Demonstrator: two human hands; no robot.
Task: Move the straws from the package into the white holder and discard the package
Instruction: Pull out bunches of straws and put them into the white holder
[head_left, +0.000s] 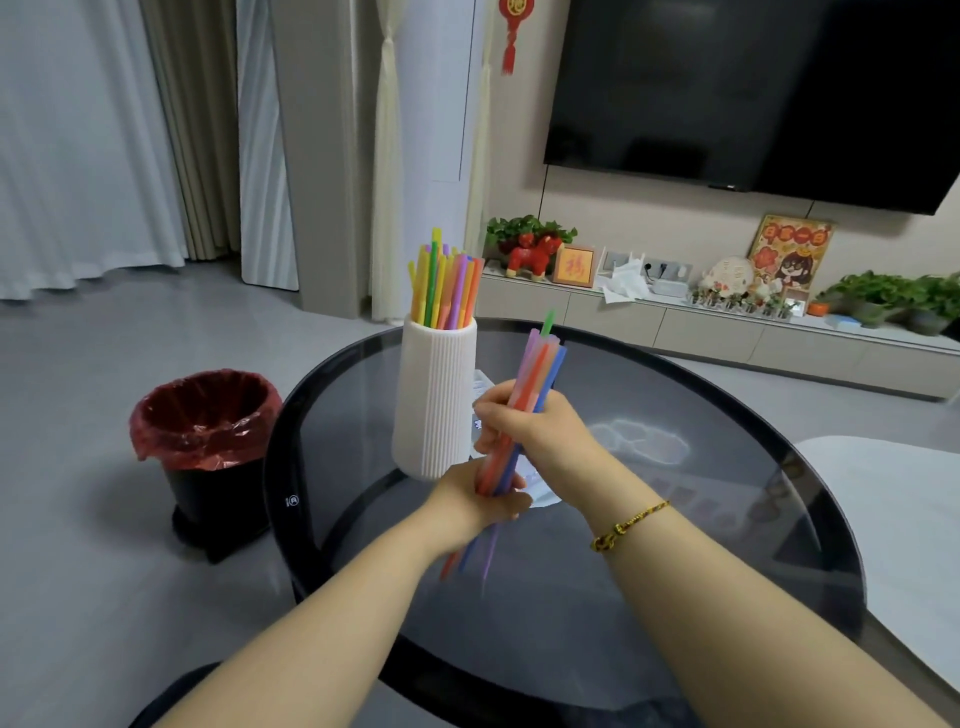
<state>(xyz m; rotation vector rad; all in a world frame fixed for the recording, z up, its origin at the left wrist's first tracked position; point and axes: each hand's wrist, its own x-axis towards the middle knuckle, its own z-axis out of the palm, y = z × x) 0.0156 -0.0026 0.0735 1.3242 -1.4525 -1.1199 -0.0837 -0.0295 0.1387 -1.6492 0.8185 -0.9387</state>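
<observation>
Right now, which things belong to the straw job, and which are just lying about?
Job: bundle of coloured plastic straws in both hands; white ribbed holder; clear plastic package; black bin with red liner.

Lying about: red horse figurine; potted green plants.

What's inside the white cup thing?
Colourful straws stand inside the white holder, with their tops sticking out above its rim. Its ribbed wall hides their lower parts and the bottom.

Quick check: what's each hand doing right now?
Left hand: closed on the lower part of the straw bundle.
Right hand: closed on the same bundle, higher up.
</observation>
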